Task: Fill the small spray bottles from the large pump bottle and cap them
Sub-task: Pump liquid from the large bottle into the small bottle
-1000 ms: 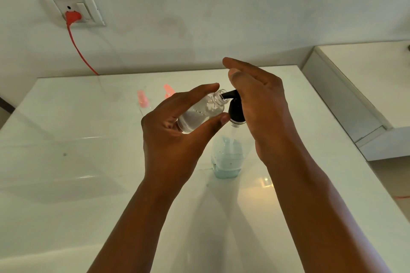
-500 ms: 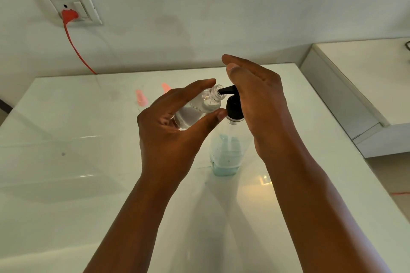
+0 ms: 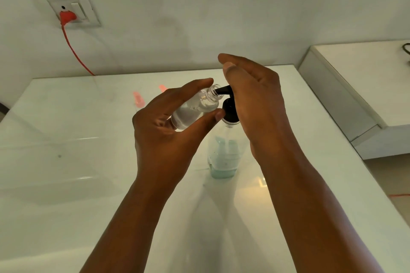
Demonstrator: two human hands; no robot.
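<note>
Frame centre: left hand (image 3: 164, 137) grip pinching tilted small spray bottle (image 3: 195, 108) at pump nozzle, right hand (image 3: 255, 104) fingers flat on pump bottle (image 3: 224, 157) head.

Both bare forearms reach forward over the table, wrists close together. The left hand (image 3: 164, 131) is raised with its back to the camera, thumb and fingers curled round a small clear spray bottle (image 3: 195, 108), holding it tilted. The right hand (image 3: 255, 99) arches beside it, fingers straight and held together, the palm resting down on the black pump head (image 3: 229, 106), the wrist angled downward.
</note>
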